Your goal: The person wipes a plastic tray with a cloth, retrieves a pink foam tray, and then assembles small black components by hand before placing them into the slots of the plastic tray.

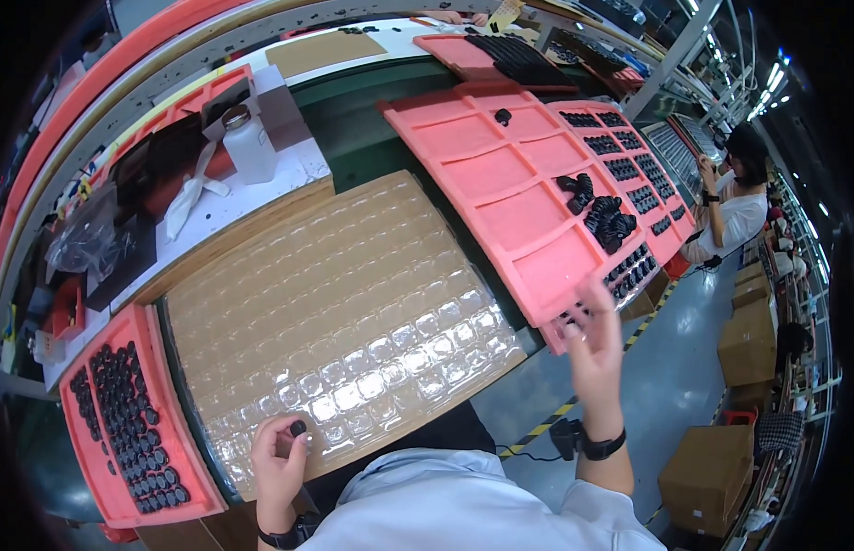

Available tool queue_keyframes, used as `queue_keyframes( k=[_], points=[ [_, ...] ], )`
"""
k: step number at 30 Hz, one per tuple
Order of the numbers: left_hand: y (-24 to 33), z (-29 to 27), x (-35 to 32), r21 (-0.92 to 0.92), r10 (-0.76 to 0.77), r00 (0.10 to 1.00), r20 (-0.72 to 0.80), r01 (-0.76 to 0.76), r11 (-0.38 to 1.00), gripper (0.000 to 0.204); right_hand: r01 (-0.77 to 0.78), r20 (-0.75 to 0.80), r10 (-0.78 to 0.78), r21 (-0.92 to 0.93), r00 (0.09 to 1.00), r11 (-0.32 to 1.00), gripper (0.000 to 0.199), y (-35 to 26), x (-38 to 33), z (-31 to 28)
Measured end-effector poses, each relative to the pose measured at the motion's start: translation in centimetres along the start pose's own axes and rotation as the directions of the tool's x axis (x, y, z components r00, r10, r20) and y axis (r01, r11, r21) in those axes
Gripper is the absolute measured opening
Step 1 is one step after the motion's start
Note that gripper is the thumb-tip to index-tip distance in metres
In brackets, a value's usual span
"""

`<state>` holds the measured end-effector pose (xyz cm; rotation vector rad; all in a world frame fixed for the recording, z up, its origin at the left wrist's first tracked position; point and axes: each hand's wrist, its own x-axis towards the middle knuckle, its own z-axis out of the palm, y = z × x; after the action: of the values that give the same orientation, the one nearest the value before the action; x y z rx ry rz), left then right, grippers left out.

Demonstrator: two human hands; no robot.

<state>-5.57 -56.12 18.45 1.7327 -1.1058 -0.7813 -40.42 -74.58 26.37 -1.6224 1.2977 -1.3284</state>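
Note:
A clear plastic blister tray (353,294) with many empty pockets lies in front of me. My left hand (278,459) rests on its near edge, pinching a small round black part (298,428) over a pocket. My right hand (594,344) is raised, blurred, fingers apart and holding nothing, near the front corner of a pink foam tray (500,174). That tray carries a heap of black parts (603,216). A second pink tray (96,432) at my left holds several black round parts (129,422).
A white bottle (248,142), white cloth and dark items sit on the bench at the back left. More pink trays with black parts (629,165) lie to the right. A person (735,197) stands in the right aisle, with cardboard boxes (748,340) on the floor.

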Motion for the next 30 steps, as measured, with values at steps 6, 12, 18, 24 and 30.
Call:
queue_keyframes(
  k=[6, 12, 18, 24, 30],
  points=[
    [1.7, -0.4, 0.5, 0.053, 0.063, 0.997, -0.040, -0.061, 0.997, 0.028, 0.218, 0.610, -0.206, 0.056, 0.765, 0.974, 0.041, -1.5, -0.3, 7.2],
    [4.7, -0.6, 1.6, 0.127, 0.276, 0.956, -0.096, -0.264, 0.956, 0.028, -0.113, 0.821, -0.191, 0.294, 0.538, 0.949, 0.037, -3.4, -2.2, 15.0],
    [5.5, 0.7, 1.0, 0.166, 0.367, 0.917, -0.157, -0.342, 0.925, 0.024, -0.364, 0.912, -0.157, 0.303, 0.378, 0.881, 0.028, -2.6, -5.4, 19.7],
    [4.3, -0.9, -0.2, 0.252, 0.442, 0.883, -0.157, -0.397, 0.882, 0.018, -0.434, 0.867, -0.025, 0.275, 0.498, 0.858, 0.021, -1.8, -6.1, 18.2],
    [1.7, -7.7, -4.4, 0.553, 0.395, 0.844, -0.362, -0.147, 0.820, 0.014, -0.126, 0.808, -0.097, 0.207, 0.581, 0.970, 0.020, 0.4, -5.3, 16.1]
  ],
)
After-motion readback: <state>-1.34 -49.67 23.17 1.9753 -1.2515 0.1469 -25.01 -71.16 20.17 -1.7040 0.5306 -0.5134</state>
